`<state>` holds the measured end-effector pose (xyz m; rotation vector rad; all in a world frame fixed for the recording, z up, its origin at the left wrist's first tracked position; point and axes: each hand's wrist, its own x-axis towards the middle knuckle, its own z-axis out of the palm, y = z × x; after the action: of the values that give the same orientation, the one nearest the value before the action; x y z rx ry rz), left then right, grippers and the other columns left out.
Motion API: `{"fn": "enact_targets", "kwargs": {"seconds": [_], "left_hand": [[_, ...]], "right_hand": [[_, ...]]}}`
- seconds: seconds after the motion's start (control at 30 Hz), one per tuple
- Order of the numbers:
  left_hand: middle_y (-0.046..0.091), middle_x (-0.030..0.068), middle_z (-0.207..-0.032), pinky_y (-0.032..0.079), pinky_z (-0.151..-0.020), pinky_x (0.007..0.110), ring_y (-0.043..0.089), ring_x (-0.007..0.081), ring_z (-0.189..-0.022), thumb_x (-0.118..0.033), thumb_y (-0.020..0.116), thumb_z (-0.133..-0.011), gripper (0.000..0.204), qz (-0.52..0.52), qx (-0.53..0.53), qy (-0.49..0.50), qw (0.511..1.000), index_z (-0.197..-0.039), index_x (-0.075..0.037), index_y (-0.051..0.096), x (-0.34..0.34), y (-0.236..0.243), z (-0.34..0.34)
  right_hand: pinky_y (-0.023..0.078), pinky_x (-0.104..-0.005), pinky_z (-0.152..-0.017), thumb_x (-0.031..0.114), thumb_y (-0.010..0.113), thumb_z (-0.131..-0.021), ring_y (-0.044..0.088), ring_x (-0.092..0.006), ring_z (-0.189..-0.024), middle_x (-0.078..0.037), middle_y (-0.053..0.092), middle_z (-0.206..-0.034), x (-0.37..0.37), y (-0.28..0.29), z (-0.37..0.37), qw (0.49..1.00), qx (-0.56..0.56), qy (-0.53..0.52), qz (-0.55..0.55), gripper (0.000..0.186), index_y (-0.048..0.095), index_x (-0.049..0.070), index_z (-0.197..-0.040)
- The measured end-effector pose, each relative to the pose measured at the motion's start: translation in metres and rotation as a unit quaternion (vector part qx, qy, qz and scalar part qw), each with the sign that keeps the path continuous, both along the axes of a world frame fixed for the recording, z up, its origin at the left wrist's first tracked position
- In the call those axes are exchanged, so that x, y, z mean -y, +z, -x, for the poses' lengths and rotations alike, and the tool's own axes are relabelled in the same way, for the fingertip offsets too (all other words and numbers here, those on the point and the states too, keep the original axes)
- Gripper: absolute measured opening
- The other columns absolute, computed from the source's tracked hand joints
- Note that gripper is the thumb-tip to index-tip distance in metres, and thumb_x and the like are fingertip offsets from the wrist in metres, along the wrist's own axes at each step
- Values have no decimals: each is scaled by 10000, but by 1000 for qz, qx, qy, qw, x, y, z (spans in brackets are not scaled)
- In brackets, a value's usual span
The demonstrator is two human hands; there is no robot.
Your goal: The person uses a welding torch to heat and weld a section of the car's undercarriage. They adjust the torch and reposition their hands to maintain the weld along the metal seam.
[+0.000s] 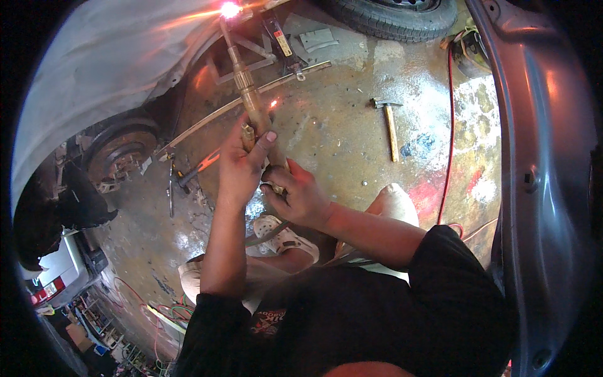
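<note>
A long brass torch [245, 85] points up and away, with a bright white-pink glare [230, 10] at its tip against the lower edge of a pale car panel [125, 44]. My left hand [245, 160] is closed around the torch body, thumb across it. Lower on the same torch, my right hand [295, 191] is closed around the rear end, near its fittings, fingers curled. A hose [267, 234] runs down from there between my legs.
A hammer [392, 132], jack [282, 47], long strip [188, 135] and other tools lie on the floor [333, 144]. A tire [402, 28] is at the top. A red hose [447, 157] runs along the right beside a car panel [534, 125]. An exposed wheel hub [122, 160] is left.
</note>
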<state>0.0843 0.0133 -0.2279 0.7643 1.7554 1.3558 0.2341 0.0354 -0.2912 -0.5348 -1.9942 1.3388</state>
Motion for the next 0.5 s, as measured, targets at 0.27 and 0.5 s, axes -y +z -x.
{"fn": "enact_targets", "kwargs": {"seconds": [0.27,0.5], "left_hand": [[712,34,-1174,512,-924,284,632,105,-1032,-141,736,-1000,527,-23,12,-11,1000,-1481,-13,563,-2,3,-1],[715,39,-1184,514,-932,289,640,111,-1037,-155,744,-996,525,-11,2,-14,1000,-1469,-5,571,-2,1,1]], "right_hand": [[585,-487,-725,127,738,-900,679,-404,-855,-136,681,-953,0,0,0,1000,-3,0,12,182,657,91,-1058],[557,-480,-704,83,744,-867,673,-418,-803,-219,627,-976,1,0,-1,999,11,3,45,227,664,67,-1078]]}}
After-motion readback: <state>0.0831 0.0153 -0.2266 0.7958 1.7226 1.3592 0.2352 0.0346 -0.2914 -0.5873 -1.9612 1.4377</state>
